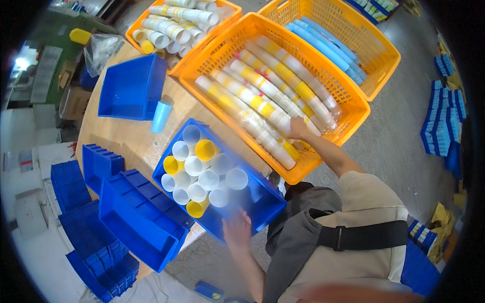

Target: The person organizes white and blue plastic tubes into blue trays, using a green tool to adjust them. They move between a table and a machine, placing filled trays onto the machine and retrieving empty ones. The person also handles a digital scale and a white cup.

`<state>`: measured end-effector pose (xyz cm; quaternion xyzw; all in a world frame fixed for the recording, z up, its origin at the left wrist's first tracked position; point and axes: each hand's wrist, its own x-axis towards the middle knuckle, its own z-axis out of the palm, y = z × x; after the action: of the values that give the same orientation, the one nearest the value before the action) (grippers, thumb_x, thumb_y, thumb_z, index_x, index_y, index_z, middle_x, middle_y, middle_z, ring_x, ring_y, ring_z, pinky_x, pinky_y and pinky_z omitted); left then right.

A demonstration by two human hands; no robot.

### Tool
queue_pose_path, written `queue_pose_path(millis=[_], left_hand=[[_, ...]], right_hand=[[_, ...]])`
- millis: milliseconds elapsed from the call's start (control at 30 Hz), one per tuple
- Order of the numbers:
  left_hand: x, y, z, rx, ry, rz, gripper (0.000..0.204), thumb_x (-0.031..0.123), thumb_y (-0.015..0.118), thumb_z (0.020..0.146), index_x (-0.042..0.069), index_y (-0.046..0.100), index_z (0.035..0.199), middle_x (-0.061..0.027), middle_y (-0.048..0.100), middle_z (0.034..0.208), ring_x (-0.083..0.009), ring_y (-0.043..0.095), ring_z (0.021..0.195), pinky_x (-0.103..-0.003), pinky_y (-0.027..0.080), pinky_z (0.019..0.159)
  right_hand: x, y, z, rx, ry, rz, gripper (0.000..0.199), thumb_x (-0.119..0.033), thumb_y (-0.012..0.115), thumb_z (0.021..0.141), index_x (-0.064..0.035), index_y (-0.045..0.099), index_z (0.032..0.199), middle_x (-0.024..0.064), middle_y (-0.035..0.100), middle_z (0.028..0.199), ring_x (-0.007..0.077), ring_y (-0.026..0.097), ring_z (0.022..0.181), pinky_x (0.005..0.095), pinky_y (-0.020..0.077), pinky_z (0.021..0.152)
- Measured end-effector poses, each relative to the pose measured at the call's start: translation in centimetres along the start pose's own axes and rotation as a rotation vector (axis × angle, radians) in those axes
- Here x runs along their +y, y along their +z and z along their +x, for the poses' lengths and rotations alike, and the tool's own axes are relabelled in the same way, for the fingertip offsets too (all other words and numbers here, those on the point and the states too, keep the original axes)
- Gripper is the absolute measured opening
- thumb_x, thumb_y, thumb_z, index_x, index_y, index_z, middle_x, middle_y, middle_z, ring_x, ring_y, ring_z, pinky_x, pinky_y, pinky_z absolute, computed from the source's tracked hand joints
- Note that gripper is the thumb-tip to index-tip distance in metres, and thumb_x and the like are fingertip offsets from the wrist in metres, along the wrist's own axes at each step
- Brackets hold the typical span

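Note:
My left hand point(237, 228) rests open on the near rim of a blue bin point(262, 199) that holds several upright white and yellow cups point(202, 171). My right hand point(297, 127) reaches into an orange basket point(202, 70) and closes on a wrapped stack of white and yellow cups point(262, 103) lying among several such stacks.
A second orange basket point(376, 48) with blue cup stacks stands at the back right, a third point(136, 31) with white cups at the back left. An empty blue bin point(132, 87), a lone blue cup stack point(161, 116) and stacked blue bins point(139, 219) lie on the round wooden table point(116, 136).

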<state>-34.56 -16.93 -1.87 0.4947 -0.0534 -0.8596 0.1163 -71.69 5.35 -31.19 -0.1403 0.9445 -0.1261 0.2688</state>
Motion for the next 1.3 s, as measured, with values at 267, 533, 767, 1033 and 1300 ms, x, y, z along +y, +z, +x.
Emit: queue_pose_path(millis=[267,533,767,1033,1300], left_hand=[[-3.3,2.6,-2.4,0.112,0.245,0.210,0.035,0.030,0.051,0.102,0.003,0.054,0.124,-0.0165,0.057,0.119,-0.0283,0.056,0.104,-0.040,0.048,0.090],[-4.5,7.5,-3.4,-0.089,0.332,0.576,0.050,0.034,0.051,0.104,0.001,0.046,0.141,-0.0159,0.055,0.131,-0.0296,0.053,0.119,-0.043,0.043,0.103],[-6.1,11.9,-4.8,-0.438,-0.072,0.584,0.076,0.056,0.045,0.100,-0.003,0.035,0.147,-0.0261,0.044,0.145,-0.0444,0.044,0.132,-0.060,0.034,0.111],[-0.1,4.5,-12.5,-0.529,-0.474,0.268,0.073,0.051,0.052,0.097,-0.005,0.041,0.142,-0.0255,0.060,0.125,-0.0309,0.068,0.093,-0.039,0.059,0.076],[1.0,-3.9,-19.7,-0.398,0.094,0.451,0.049,0.032,0.050,0.100,-0.011,0.056,0.124,-0.0197,0.067,0.105,-0.0230,0.068,0.088,-0.032,0.057,0.075]], right_hand=[[0.3,-8.3,-2.7,-0.105,0.092,0.434,0.068,-0.019,0.080,0.068,0.0008,0.049,0.125,0.0251,0.064,0.118,0.0360,0.065,0.108,0.0443,0.0550,0.086],[-1.8,-13.3,-15.3,0.186,-0.461,0.787,0.070,-0.009,0.082,0.065,-0.0052,0.048,0.127,0.0187,0.064,0.116,0.0328,0.064,0.107,0.0419,0.0505,0.093],[-11.7,-17.2,-25.3,0.273,-0.869,0.887,0.060,-0.003,0.078,0.066,-0.0073,0.055,0.122,0.0144,0.064,0.115,0.0310,0.063,0.107,0.0411,0.0486,0.094],[-22.2,-12.9,-33.1,-0.085,-0.809,1.420,0.055,0.007,0.057,0.076,-0.0085,0.056,0.129,0.0141,0.054,0.132,0.0307,0.049,0.128,0.0409,0.0378,0.109],[-29.2,-9.3,-40.8,-1.054,-0.201,1.638,0.048,-0.047,0.054,0.099,-0.0016,0.062,0.111,0.0113,0.070,0.091,0.0224,0.068,0.078,0.0337,0.0530,0.066]])
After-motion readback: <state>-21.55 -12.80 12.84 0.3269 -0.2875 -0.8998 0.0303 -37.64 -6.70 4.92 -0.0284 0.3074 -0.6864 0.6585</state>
